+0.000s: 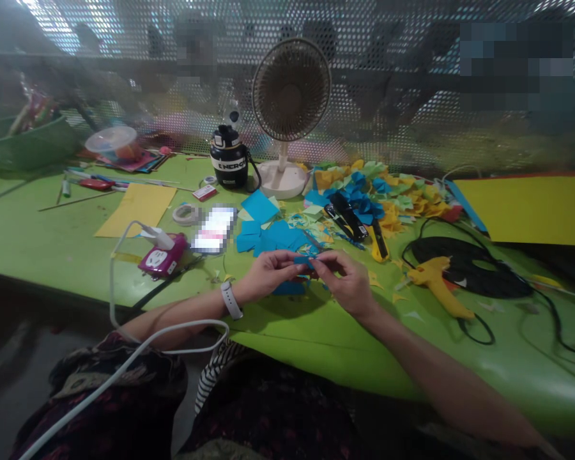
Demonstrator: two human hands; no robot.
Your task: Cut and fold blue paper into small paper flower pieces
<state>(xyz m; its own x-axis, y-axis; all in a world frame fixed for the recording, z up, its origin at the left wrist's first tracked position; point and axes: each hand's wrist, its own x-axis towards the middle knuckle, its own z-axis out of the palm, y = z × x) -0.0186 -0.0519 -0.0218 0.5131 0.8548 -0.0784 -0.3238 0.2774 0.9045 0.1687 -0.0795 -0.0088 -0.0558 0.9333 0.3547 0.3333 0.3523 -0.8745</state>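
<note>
My left hand (268, 273), with a white band on its wrist, and my right hand (347, 278) meet just above the green table (316, 338) near its front edge. Both pinch a small piece of blue paper (304, 260) between fingertips and thumbs. Under the hands lies another blue scrap (290, 289). Just behind them several cut blue paper pieces (273, 236) lie in a loose group.
A yellow glue gun (438, 284) with black cable (464, 265) lies right of my hands. A heap of folded coloured papers (388, 188), a yellow cutter (377, 241), a small fan (290, 108), a black jug (229, 160), a phone (214, 229), tape (186, 214), yellow sheets (527, 207) and a pink charger block (163, 259) with white cable surround them.
</note>
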